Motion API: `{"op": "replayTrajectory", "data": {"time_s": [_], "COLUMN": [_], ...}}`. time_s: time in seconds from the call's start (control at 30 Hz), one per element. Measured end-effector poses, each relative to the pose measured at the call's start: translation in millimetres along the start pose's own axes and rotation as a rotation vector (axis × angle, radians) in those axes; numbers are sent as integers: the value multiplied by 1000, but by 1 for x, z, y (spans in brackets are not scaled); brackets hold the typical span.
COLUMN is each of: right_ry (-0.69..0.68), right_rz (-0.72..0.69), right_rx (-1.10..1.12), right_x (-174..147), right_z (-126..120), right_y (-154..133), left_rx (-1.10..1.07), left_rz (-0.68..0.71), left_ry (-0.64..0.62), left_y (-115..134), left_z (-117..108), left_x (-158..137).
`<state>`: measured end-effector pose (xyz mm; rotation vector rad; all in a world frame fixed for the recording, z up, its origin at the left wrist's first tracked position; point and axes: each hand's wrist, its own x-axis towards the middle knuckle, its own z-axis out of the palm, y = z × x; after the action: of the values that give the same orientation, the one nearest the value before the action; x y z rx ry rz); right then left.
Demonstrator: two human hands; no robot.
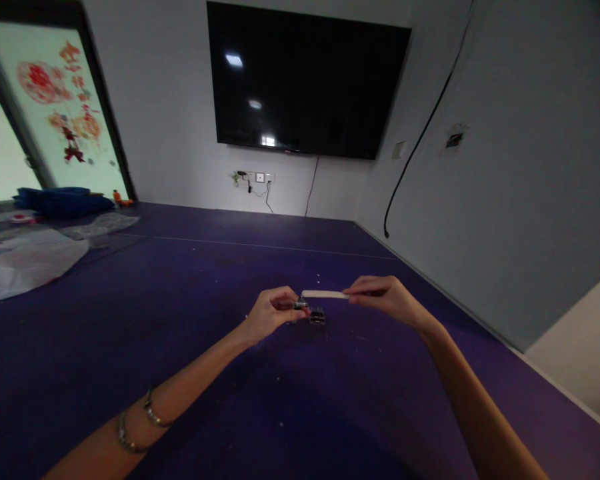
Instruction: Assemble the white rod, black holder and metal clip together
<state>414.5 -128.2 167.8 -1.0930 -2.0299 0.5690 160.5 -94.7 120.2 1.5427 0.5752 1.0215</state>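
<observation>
Near the middle of the purple surface (205,393), my left hand (273,311) pinches a small dark and silvery piece (301,303), too small to make out. My right hand (383,298) grips one end of a flat, pale wooden stick (325,294), held roughly level. The stick's other end is at the top of the small piece; whether they touch I cannot tell. Just right of my left fingertips lies a small dark, clear-edged block or case (317,316). Fingers of both hands are closed.
Clear plastic sheeting (35,257) and a dark blue cloth bundle (63,201) lie at the far left. A black cable (423,133) hangs down the right wall. The television (305,80) is on the back wall above sockets (260,178). White specks dot the surface.
</observation>
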Motion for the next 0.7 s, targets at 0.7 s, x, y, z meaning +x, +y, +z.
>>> {"op": "replayTrajectory", "data": {"time_s": [0.7], "right_ry": [-19], "right_rz": [12], "right_rx": [70], "right_x": [0], "right_z": [-2], "right_y": [4], "left_rx": [-19], "left_rz": [5], "left_ry": [-9], "left_y": [-1], "left_z": [0], "left_x": [0]}}
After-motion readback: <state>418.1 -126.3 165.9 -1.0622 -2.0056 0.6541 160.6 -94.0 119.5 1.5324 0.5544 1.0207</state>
